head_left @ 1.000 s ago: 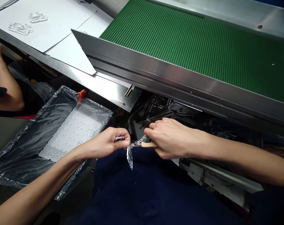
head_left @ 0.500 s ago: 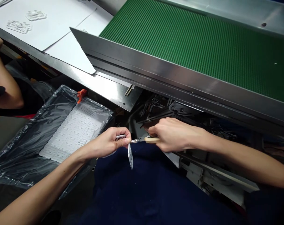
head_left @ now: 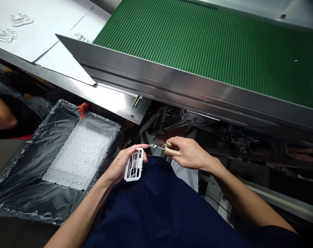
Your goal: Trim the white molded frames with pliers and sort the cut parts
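Low in the middle of the head view, my left hand (head_left: 122,163) grips a white slotted plastic frame (head_left: 134,165), its open face turned up toward me. To its right, my right hand (head_left: 193,154) is wrapped round a pair of nippers (head_left: 173,151) with pale yellowish handles. The metal tip of the nippers points left and lies close to my left fingertips; whether it touches the frame I cannot tell. Below both hands is the dark blue cloth (head_left: 156,203) over my lap.
On the left, a crate lined with dark plastic film (head_left: 19,179) holds rows of white parts (head_left: 76,151); an orange clip (head_left: 82,109) sits on its rim. A green ribbed conveyor (head_left: 187,44) with a metal side wall runs behind. White parts (head_left: 20,20) lie on the paper-covered table. Another person's arm (head_left: 1,112) is far left.
My left hand has turned the white frame from edge-on to face-up. The nippers have opened and their tip has drawn slightly off the part. The whole view has shifted a little.
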A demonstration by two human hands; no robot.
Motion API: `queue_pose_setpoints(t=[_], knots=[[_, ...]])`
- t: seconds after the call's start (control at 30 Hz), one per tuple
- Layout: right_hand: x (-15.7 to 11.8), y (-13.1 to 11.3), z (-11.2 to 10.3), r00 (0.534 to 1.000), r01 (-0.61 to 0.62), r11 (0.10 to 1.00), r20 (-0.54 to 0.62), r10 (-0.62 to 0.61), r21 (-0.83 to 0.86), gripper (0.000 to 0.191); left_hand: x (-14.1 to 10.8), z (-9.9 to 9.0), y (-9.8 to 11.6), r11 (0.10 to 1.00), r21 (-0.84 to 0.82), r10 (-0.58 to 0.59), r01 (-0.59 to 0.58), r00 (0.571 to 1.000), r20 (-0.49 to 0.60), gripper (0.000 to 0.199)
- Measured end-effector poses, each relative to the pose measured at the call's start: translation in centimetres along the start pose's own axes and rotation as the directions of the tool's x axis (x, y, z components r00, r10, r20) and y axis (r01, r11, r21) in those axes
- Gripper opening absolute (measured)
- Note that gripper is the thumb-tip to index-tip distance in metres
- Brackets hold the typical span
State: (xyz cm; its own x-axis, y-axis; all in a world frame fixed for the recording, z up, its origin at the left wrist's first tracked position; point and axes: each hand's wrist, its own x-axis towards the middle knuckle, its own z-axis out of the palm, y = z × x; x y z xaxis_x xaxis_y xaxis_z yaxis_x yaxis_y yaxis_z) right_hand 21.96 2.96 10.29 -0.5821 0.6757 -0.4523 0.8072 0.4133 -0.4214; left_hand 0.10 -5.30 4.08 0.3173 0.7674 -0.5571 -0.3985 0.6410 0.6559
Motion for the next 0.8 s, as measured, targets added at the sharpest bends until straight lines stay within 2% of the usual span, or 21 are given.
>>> queue_pose_setpoints(t=[0.07, 0.13, 0.23, 0.4, 0.8], knots=[[0.1, -0.3, 0.3, 0.996, 0.063, 0.998, -0.054, -0.064, -0.016, 0.017, 0.2, 0.2, 0.2, 0.991, -0.135, -0.017, 0.02, 1.0, 0.024, 0.049], [0.2, -0.5, 0.4, 0.992, 0.101, 0.993, -0.075, -0.105, -0.056, 0.017, 0.1, 0.3, 0.3, 0.982, -0.185, -0.03, 0.038, 0.998, 0.048, 0.057], [0.4, -0.7, 0.3, 0.986, 0.144, 0.98, -0.061, -0.154, -0.136, 0.023, -0.1, 0.4, 0.3, 0.988, -0.15, -0.04, 0.048, 0.998, 0.052, 0.065], [0.7, -1.0, 0.0, 0.979, 0.193, 0.954, -0.025, -0.204, -0.23, 0.024, -0.6, 0.3, 0.2, 0.988, -0.128, -0.076, 0.084, 0.995, 0.065, 0.064], [1.0, -1.2, -0.1, 0.972, 0.23, 0.946, 0.005, -0.236, -0.226, 0.015, -1.0, -0.4, -0.2, 0.992, -0.101, -0.07, 0.077, 0.995, 0.072, 0.064]])
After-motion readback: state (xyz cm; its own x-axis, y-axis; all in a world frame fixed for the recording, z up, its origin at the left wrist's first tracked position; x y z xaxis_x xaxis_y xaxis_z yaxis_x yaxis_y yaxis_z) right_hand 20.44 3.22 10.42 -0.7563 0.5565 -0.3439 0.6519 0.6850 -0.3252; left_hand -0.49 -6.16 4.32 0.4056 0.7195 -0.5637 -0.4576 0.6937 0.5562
